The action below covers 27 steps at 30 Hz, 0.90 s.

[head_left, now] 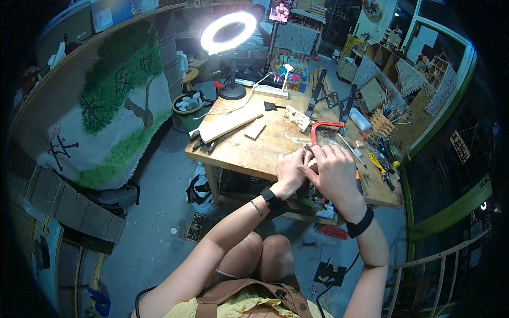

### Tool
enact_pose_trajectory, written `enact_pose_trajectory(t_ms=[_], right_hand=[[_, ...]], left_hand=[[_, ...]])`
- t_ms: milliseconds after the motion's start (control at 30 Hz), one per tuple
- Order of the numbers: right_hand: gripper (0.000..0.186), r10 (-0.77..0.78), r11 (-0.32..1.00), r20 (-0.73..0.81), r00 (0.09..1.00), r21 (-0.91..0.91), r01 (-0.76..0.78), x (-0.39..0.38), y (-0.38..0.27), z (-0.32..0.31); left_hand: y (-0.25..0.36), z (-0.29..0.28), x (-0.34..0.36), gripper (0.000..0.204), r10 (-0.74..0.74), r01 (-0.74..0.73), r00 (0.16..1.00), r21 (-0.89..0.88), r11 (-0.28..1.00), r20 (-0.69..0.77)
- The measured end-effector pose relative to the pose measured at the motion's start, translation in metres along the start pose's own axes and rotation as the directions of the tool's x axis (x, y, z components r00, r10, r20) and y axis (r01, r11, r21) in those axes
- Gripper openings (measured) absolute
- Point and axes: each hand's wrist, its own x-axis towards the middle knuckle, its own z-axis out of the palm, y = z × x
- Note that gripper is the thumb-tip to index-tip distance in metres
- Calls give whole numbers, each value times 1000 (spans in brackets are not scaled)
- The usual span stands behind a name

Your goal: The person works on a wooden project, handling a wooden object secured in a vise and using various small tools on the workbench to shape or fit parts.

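Note:
At the front edge of the wooden workbench [254, 156], my left hand [290, 172] and my right hand [335, 170] meet, fingers bent and closed. A small pale piece [313, 166], perhaps wood, shows between them, under my right thumb; most of it is hidden. What the left fingertips grip is covered. Just beyond my right fingers rises a red C-shaped tool frame [318, 129]; its lower end is hidden by the hands. Behind it lies a pale, carved-looking wooden piece [298, 117].
Left on the bench lie a long pale board [225, 124], a small wooden block [255, 129] and dark-handled tools [205, 144]. A lit ring lamp [229, 33] stands at the back by a power strip [271, 92]. Several hand tools [383, 159] crowd the right side.

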Motion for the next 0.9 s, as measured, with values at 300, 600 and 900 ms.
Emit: enact_pose_trajectory(t_ms=[300,600,900], right_hand=[[18,112,993,-167,980,52,-105,-1,-7,28],[14,149,989,-196,969,32,-145,0,-10,29],[13,152,988,-181,972,13,-152,-1,-9,31]], left_hand=[[2,13,-4,22,-23,24,1000,103,994,-16],[12,6,-8,15,78,-71,994,93,993,-72],[1,5,-3,17,36,-29,996,-92,995,82]])
